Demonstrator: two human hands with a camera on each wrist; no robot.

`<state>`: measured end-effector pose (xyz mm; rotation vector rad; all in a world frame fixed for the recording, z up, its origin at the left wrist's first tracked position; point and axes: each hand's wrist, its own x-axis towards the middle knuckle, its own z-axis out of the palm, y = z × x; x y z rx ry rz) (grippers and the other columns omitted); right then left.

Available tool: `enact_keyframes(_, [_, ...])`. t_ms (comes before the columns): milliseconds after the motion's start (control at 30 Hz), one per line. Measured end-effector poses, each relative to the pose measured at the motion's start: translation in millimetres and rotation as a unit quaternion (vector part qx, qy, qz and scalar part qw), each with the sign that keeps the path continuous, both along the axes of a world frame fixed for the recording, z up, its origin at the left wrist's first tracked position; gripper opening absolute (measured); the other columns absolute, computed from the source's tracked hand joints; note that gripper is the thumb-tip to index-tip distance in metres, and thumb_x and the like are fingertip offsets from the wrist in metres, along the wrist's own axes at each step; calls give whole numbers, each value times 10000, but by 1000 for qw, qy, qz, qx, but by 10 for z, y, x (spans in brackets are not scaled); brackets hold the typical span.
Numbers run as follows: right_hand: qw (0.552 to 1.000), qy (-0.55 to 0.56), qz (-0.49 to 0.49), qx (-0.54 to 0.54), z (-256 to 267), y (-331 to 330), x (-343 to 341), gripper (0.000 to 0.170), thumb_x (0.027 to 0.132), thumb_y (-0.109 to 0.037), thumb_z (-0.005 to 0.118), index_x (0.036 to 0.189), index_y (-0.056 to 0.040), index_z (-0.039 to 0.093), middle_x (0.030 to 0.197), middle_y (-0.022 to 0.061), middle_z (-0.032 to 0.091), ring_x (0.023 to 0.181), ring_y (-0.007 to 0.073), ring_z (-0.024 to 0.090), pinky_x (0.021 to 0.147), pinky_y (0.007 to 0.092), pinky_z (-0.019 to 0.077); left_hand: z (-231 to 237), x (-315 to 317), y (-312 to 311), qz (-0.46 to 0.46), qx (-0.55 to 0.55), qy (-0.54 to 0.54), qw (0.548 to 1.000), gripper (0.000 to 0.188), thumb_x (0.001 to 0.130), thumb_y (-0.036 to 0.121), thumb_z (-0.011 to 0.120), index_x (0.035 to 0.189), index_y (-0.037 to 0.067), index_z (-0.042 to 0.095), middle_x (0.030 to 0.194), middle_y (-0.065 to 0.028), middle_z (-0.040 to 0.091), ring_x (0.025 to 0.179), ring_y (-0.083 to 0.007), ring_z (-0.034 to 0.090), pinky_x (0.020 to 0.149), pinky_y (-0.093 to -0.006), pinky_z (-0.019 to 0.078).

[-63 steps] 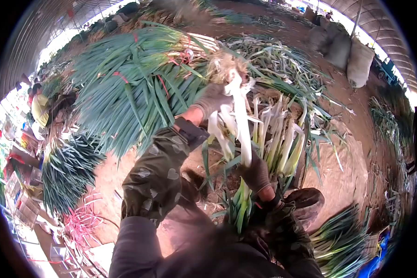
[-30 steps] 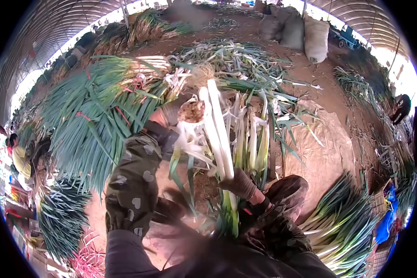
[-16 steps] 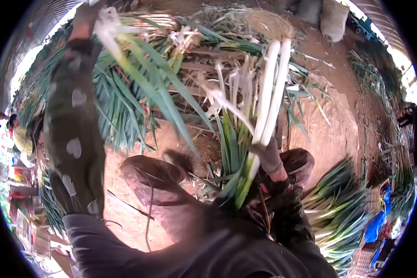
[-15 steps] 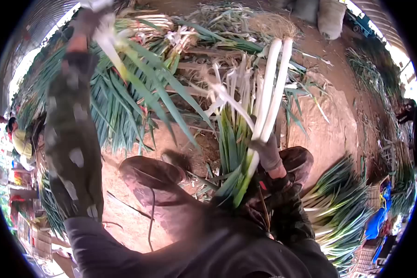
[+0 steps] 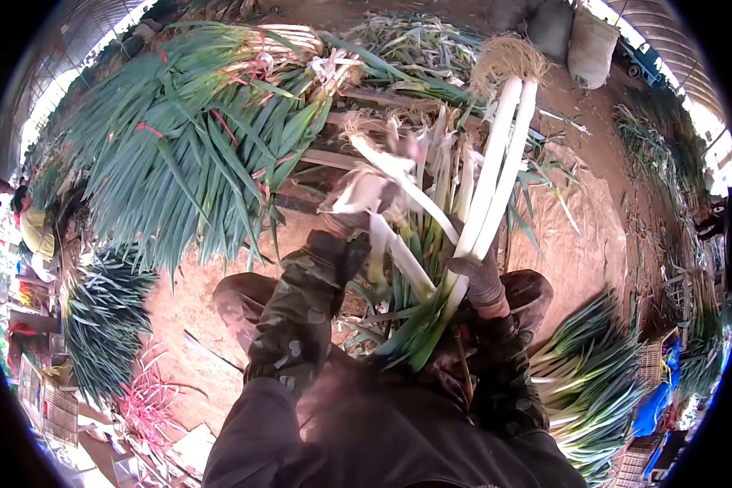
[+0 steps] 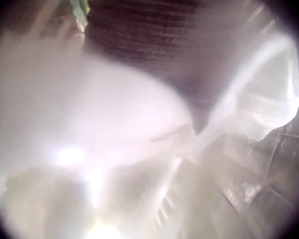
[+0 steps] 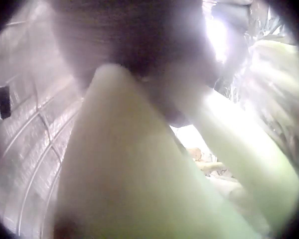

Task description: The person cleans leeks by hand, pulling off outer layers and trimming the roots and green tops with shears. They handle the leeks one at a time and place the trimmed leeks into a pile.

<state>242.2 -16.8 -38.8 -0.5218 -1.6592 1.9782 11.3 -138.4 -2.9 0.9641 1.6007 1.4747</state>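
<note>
Head view, right hand: The right hand [image 5: 481, 281], knit-gloved, was curled round two thick white stalks [image 5: 500, 163] low down, just above their green leaves [image 5: 415, 337]; the stalks tilted up and away, ending in tangled roots [image 5: 508, 63].
Head view, left hand: The left hand [image 5: 362, 199], blurred, was near a thinner stalk [image 5: 407, 185] that slanted down toward the right hand; whether it pinched anything, I could not tell.
Head view, behind the hands: More pale stalks [image 5: 441, 159] stood close together.
Head view, left side: A large heap [image 5: 179, 146] of green bundles with red ties [image 5: 223, 126]; below it, a smaller bunch [image 5: 106, 313] and pink strands [image 5: 150, 394].
Head view, right side: A loose pile [image 5: 586, 378] of stalks near the person's knee, and a pale sack [image 5: 591, 49] farther off.
Left wrist view: Mostly blur; a whitish shape [image 6: 104, 109] crossed before the dark glove [image 6: 139, 35], with thin film [image 6: 274, 94] at the right.
Right wrist view: Dark fingers [image 7: 134, 35] closed over two pale stalks, one wide in front, one slanting to the lower right.
</note>
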Motion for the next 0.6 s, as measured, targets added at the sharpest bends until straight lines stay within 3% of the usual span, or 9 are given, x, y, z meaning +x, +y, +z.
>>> enact_keyframes(67, [1000,-17,19,-5,15,10,-9,776,612,-114,678,1356,47,523,912,40,596,786,133,555,693,270,476,-22,-2,-25,-26,49,-200,978,270,888,210,659,1119,78,619,1051,-55,636,935,-159,617,857,-305,519])
enact_keyframes(100, [999,-25,29,-9,8,13,-20,780,608,-124,681,1354,44,527,907,37,594,795,132,555,699,269,473,-137,-37,-6,-22,168,-455,874,225,906,224,646,1072,73,631,979,-28,656,893,-148,622,828,-299,522])
enact_keyframes(167, [999,-20,38,-23,-46,13,-43,766,618,-120,678,1353,39,531,892,31,593,793,134,556,709,265,468,-151,-286,-1,-133,182,-412,883,267,938,225,647,1138,49,624,1072,-54,657,947,-176,629,880,-313,515])
enact_keyframes(267, [997,-11,58,-41,-85,-1,-50,676,691,-49,669,1352,12,544,906,23,608,812,127,572,745,267,481,0,-704,-18,-125,102,17,987,220,963,188,623,1124,39,640,1082,-63,669,962,-165,631,868,-296,514])
enact_keyframes(333, [997,-2,70,-37,-69,-5,-60,619,725,-17,666,1334,-1,562,920,22,620,825,120,580,759,269,488,200,-864,-26,-65,-8,468,882,202,958,167,619,1108,35,645,1072,-69,668,953,-158,630,849,-282,514])
enact_keyframes(400, [997,4,74,-22,-59,-24,-48,581,724,-22,667,1299,-4,586,925,25,626,829,117,581,756,269,487,192,-1138,10,25,-14,342,939,176,923,79,588,1067,11,663,1003,-62,692,890,-157,632,860,-294,506])
enact_keyframes(433, [998,-5,60,-2,-76,-42,-54,549,722,-25,671,1266,-2,599,926,28,629,818,116,582,741,269,488,227,-1338,-53,161,-18,477,864,177,921,44,557,1045,15,680,974,-59,709,893,-154,640,870,-297,503])
enact_keyframes(500, [999,-28,28,36,-132,-96,-41,485,719,-32,680,1200,0,625,929,33,634,796,115,585,712,270,492,264,-1844,-16,127,4,437,891,243,934,20,506,1125,7,655,1049,-72,696,963,-162,635,885,-301,505])
enact_keyframes(600, [997,-62,43,26,-63,-144,87,440,717,-37,690,1150,6,625,936,43,639,757,116,592,660,273,494,1064,-1877,-18,142,-177,620,751,318,922,52,526,1228,0,593,1104,-81,683,1020,-185,632,901,-314,510])
